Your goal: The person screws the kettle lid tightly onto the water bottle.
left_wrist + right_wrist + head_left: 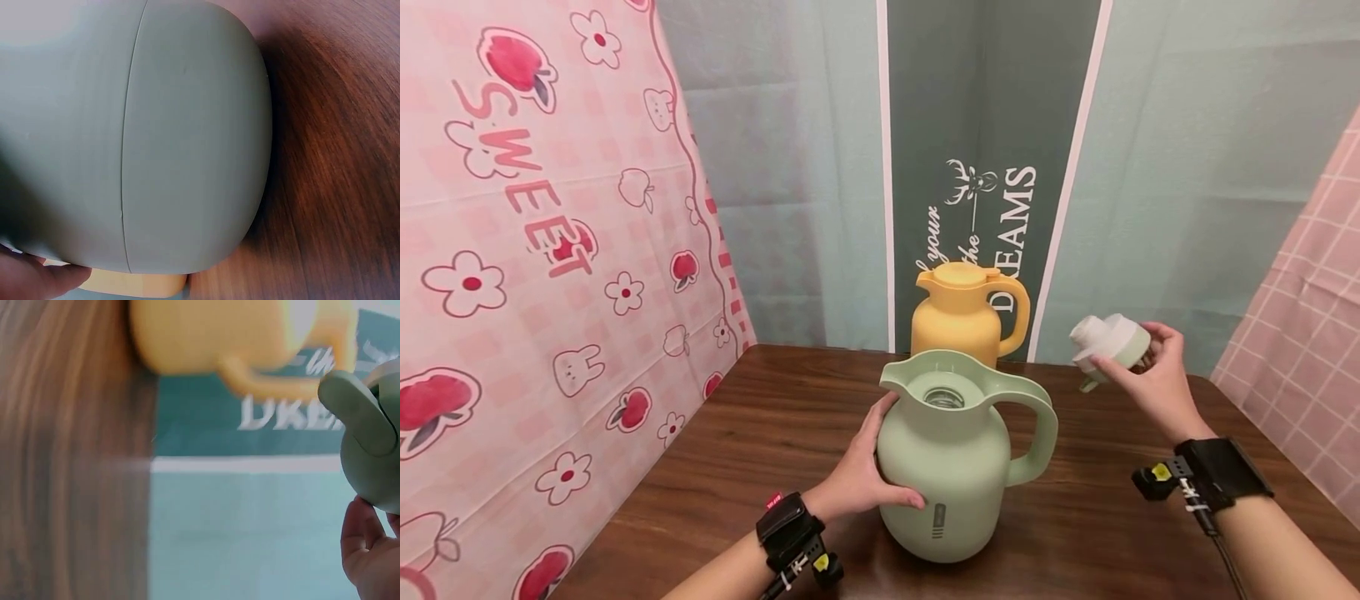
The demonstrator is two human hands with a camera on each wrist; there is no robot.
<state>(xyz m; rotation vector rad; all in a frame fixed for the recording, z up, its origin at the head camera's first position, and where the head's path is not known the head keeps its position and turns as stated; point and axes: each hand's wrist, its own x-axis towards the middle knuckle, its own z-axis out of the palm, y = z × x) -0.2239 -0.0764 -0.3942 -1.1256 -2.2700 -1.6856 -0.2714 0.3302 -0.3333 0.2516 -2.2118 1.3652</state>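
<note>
A light green thermos jug [951, 454] stands upright on the table, its round mouth [943, 397] uncovered and its handle to the right. My left hand [868, 467] grips the jug's left side, with the thumb across the front and the fingers reaching behind. In the left wrist view, fingers [47, 281] lie along the jug's lower edge in the picture. Off to the right, my right hand [1157, 383] holds the thermos lid [1108, 343] in the air, tilted, its white stopper side towards the upper left. The lid's green outer side [369, 428] shows in the right wrist view.
A yellow thermos jug [958, 312] with its lid on stands right behind the green one, partly hidden. The dark wooden table [760, 433] ends against a grey-green printed curtain [797, 208]. Pink patterned cloths [550, 333] hang at the left and right sides.
</note>
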